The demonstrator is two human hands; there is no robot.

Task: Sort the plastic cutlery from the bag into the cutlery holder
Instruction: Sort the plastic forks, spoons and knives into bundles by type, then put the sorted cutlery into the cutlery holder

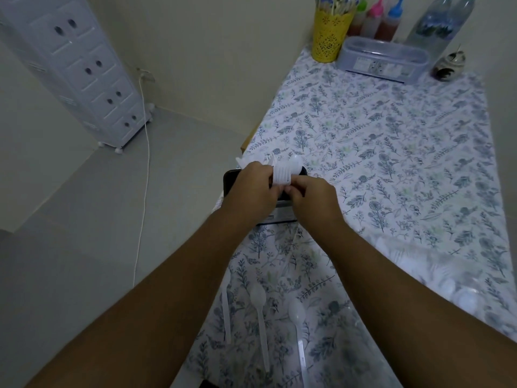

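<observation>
Both hands [282, 191] grip stacked cutlery [282, 172], seemingly spoons.

A black rectangular cutlery holder [232, 180] sits at the flower-printed tablecloth's [391, 152] nine o'clock edge. At six o'clock lie two clear plastic spoons [258, 303] side by side. At twelve o'clock stand a yellow perforated cup [330, 37] and, at its three o'clock, a translucent lidded box [383, 58].

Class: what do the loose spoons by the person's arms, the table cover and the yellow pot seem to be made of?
Spoons: thin white plastic, slightly translucent, lightly glossy. Table cover: probably cloth or vinyl with a printed blue-grey leaf pattern; it looks matte, but the frame leaves this open. Yellow pot: pierced lace-like wall, either plastic or painted metal.
</observation>
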